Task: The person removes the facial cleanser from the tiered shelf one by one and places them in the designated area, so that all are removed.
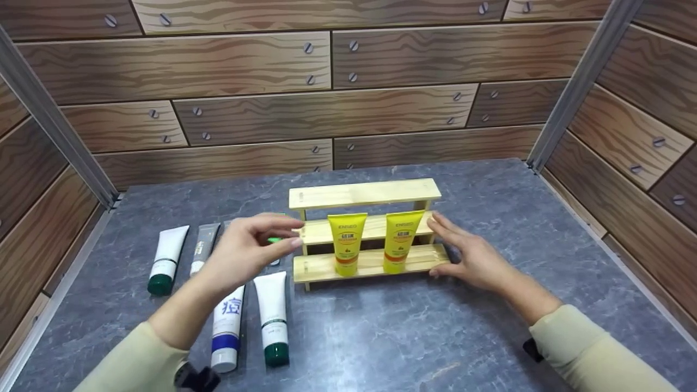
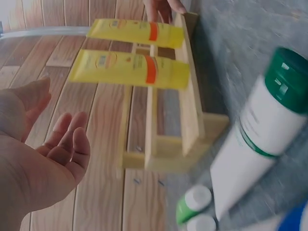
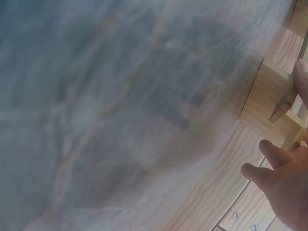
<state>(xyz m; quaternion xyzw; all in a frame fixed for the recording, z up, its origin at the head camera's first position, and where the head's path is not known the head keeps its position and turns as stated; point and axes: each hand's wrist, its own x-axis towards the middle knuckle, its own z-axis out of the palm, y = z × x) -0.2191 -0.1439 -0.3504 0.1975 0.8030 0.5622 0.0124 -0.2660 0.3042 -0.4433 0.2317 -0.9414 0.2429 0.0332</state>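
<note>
Two yellow squeeze tubes [image 1: 347, 245] [image 1: 402, 242] stand upright, caps down, on the lowest step of a three-step wooden rack [image 1: 365, 194]. My left hand [image 1: 239, 250] hovers by the rack's left end, its fingers loosely bent with nothing between them; the left wrist view shows this hand [image 2: 48, 144] apart from both tubes. At the rack's right end is my right hand [image 1: 476, 258], fingers spread beside the steps and holding no tube. In the right wrist view, fingers [image 3: 302, 82] overlap the rack's end [image 3: 269, 96]; whether they press on it, I cannot tell.
Left of the rack lie white tubes with green caps [image 1: 167, 256] [image 1: 272, 316], a grey tube [image 1: 204, 245] and a white tube with a blue band [image 1: 226, 329]. My left hand partly hides further tubes. Wood-patterned walls [image 1: 326, 60] enclose the grey marbled table [image 1: 381, 337].
</note>
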